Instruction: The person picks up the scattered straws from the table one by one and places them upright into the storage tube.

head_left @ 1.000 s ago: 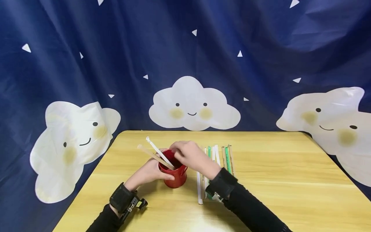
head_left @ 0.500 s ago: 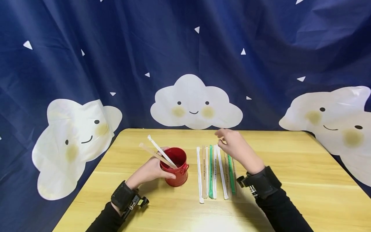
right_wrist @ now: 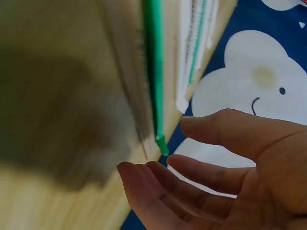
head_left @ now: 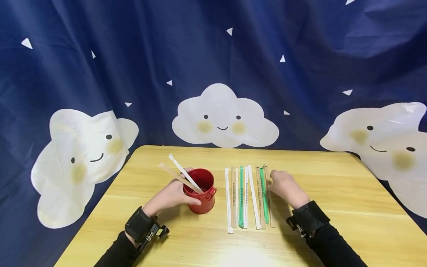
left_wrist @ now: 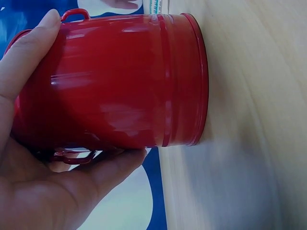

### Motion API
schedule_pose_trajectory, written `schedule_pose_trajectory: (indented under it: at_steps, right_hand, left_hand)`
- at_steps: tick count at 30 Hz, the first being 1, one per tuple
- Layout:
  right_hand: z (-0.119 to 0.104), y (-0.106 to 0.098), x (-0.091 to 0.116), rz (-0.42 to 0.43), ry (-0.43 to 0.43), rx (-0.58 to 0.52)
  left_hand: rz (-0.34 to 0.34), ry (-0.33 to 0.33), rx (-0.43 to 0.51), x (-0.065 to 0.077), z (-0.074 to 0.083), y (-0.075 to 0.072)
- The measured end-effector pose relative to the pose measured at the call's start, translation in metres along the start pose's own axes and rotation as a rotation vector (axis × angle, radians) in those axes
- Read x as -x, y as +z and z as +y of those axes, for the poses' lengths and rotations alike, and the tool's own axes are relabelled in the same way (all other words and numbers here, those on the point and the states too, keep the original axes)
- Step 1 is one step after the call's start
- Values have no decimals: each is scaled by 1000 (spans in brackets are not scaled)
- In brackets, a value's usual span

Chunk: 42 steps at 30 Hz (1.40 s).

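Note:
My left hand [head_left: 173, 196] grips a small red metal bucket [head_left: 207, 203] around its side, thumb on the near face; in the left wrist view the bucket [left_wrist: 110, 81] fills much of the picture. A white wrapped straw [head_left: 180, 169] and a tan wrapped straw [head_left: 173, 173] lean out of it to the left. To the right, several wrapped straws lie side by side. My right hand [head_left: 286, 187] is at the row's right end, by a green straw [head_left: 264, 196] and a thin brown one [head_left: 270, 207]. In the right wrist view its thumb and fingers are apart near the green straw's tip [right_wrist: 162, 143].
The straws sit on a pale wooden table [head_left: 333, 222]. A dark blue curtain [head_left: 150, 74] with smiling white clouds hangs behind the table's far edge. Left of the row lies a white straw [head_left: 228, 200]. Black wrist cameras are strapped to both arms.
My right hand has left the bucket's mouth, swung right over the straws and come down at the right end of the row. My left hand stays on the bucket.

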State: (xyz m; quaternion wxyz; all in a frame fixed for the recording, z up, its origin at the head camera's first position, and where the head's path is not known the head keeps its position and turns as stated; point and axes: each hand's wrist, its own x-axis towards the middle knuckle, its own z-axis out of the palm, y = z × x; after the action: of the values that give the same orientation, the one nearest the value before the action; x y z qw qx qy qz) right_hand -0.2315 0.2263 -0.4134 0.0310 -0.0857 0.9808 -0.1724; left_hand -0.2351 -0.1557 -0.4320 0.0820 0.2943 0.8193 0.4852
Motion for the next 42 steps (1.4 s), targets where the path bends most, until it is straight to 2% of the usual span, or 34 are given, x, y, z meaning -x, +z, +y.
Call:
schedule_pose_trajectory:
  at_steps: [8,18,24,30,36,42]
  right_hand:
    - [8,13,6,-5,39,1]
    - [10,24,0,0,78,-47]
    - [13,21,-6,-31,133,-30]
    - [14,18,-8,-76,174,-67]
    - [18,15,-12,-113,146,-90]
    - [18,12,-14,-146,164,-111]
  left_hand:
    - [-25,26,0,-3,2,0]
    - [-8,-1,-23,2,-3,1]
    - [-1,3,-10,0,-2,1]
    - [-1,-14,-3,2,-2,1]
    - [2,2,-1,2,-2,1]
    - [5,-6,12,2,-2,1]
